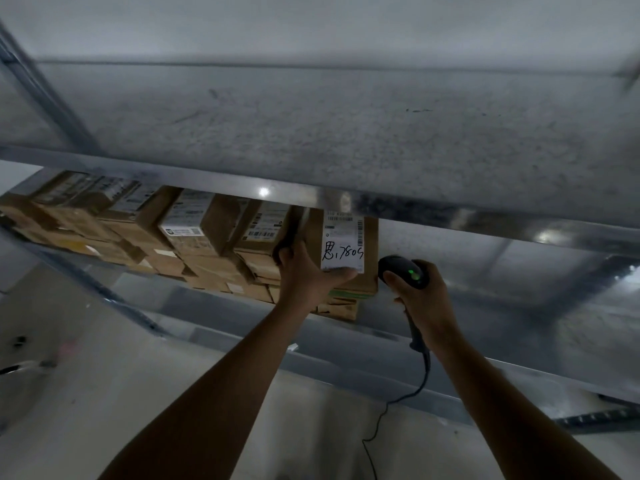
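Left hand [304, 271] grips the labelled box [370, 271] at the shelf [346, 362] front, fingers curled round its side. Right hand [427, 299] fingers wrap the scanner [405, 271] just beside it. Risk: the one-handed grip slips and the box falls.

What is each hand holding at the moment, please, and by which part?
The left hand grips the box at its lower left corner, thumb along the lower edge of its label. The right hand holds the scanner by its handle.
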`<state>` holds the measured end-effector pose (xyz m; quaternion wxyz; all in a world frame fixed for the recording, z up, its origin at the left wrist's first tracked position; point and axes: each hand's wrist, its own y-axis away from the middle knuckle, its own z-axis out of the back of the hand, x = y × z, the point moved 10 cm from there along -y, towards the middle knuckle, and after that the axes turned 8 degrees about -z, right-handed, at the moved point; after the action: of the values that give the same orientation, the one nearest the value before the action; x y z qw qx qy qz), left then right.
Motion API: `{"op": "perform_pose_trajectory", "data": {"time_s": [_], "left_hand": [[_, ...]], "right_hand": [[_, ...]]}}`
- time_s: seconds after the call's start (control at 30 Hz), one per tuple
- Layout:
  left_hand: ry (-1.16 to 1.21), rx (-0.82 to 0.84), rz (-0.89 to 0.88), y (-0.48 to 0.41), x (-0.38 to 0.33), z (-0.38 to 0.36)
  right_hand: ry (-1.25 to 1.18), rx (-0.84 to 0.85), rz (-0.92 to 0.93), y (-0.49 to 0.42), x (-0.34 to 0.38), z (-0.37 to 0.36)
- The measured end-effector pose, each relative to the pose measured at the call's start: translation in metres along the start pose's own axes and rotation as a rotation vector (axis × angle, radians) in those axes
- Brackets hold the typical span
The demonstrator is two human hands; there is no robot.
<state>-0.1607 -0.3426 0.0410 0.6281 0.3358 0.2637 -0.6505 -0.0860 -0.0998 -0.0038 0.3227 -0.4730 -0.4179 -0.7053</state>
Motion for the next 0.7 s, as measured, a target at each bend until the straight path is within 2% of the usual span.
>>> {"op": "perform_pose_trajectory", "data": {"time_s": [0.07,0.17,0.3,0.7], "left_hand": [[0.155,-0.053,-0.034,0.005,0.005,0.001],[0.413,-0.024,-0.063,0.019,0.014,-0.008],[0.621,-0.007,-0.087,0.037,0.016,-0.013],[0.761,0.159,-0.119,0.081,0.021,0.004]], "right_hand": [[0.014,-0.005,0.010,0.008,0.000,0.008],[0.025,0.013,0.038,0.022,-0.004,0.016],[-0.024,0.016,0.071,0.046,-0.006,0.025],[-0.009,-0.021,0.062,0.120,0.002,0.021]]}}
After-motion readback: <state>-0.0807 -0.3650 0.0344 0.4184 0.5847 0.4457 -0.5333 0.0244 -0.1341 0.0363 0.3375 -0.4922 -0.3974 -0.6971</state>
